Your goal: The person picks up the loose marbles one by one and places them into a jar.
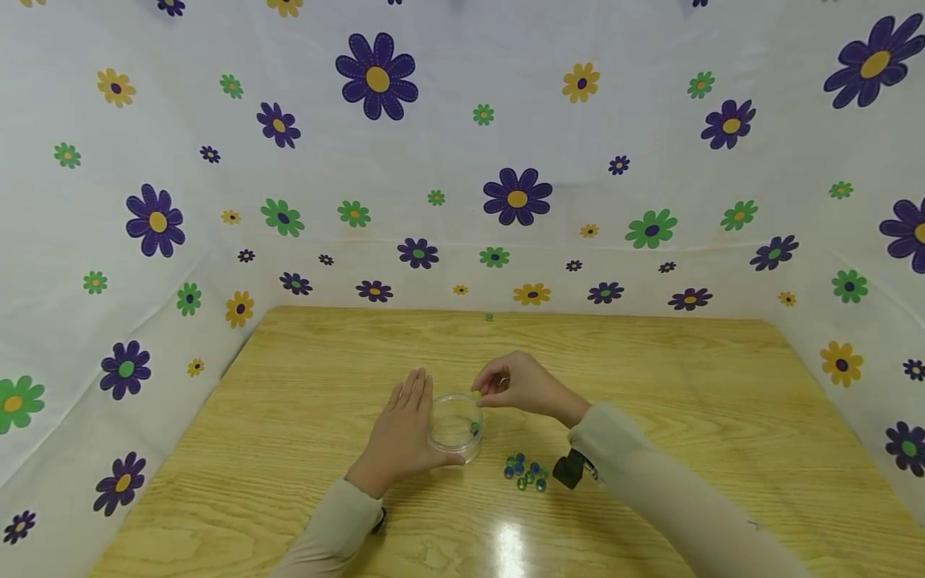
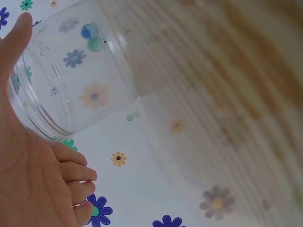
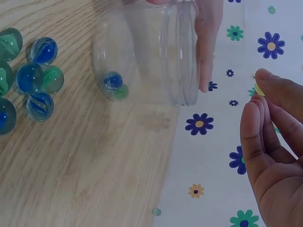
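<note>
Right hand (image 1: 526, 384) over the rim, grip pinching what looks like a yellowish marble (image 3: 258, 90); the clear jar (image 3: 142, 56) stands upright, just below and left; left hand (image 1: 406, 437) braces its wall, fingers extended; loose marbles (image 1: 531, 477) dot the counter (image 1: 636, 377)

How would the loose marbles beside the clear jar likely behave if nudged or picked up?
The loose marbles would probably roll apart, being round on a flat tabletop. Their glossy surfaces suggest they may slip when pinched. Their glassy look hints they are hard and perhaps heavy for their size.
</note>
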Available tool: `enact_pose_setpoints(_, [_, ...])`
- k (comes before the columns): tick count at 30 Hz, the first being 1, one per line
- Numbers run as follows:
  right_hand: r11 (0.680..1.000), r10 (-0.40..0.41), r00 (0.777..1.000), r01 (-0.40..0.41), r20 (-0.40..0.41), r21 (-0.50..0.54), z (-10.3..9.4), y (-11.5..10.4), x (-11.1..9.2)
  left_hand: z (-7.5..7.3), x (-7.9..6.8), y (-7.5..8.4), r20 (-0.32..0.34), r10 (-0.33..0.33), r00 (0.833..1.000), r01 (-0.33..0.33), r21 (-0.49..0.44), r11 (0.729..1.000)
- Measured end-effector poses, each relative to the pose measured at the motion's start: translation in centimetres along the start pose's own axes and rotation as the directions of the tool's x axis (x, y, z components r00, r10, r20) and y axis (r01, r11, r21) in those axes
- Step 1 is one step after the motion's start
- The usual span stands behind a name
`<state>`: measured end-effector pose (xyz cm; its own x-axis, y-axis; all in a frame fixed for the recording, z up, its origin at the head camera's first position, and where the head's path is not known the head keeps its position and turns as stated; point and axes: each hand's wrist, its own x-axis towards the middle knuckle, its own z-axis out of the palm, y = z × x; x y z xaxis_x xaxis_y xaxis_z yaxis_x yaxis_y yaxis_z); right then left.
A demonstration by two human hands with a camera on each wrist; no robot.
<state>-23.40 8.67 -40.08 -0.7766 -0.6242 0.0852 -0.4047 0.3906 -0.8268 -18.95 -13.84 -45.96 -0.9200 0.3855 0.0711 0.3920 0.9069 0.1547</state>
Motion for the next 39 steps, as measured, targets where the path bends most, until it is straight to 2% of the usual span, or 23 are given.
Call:
enact_pose_setpoints(14, [0.999, -0.007, 1.0, 0.007, 0.013, -0.037, 1.2, 0.9, 0.8, 0.3, 0.0, -0.2, -0.017, 0.016, 1.0, -0.015, 0.037, 0.999])
enact_pose_setpoints(24, [0.997, -0.011, 1.0, 0.012, 0.004, -0.078, 1.5, 1.2, 1.0, 0.2, 0.0, -0.2, -0.002, 0.015, 1.0, -0.015, 0.036, 0.999])
enact_pose_setpoints(39, [0.996, 0.031, 0.999, -0.032, -0.003, -0.081, 2.0, 2.1, 1.8, -0.2, -0.2, 0.2, -0.013, 0.013, 1.0, -0.013, 0.03, 0.999])
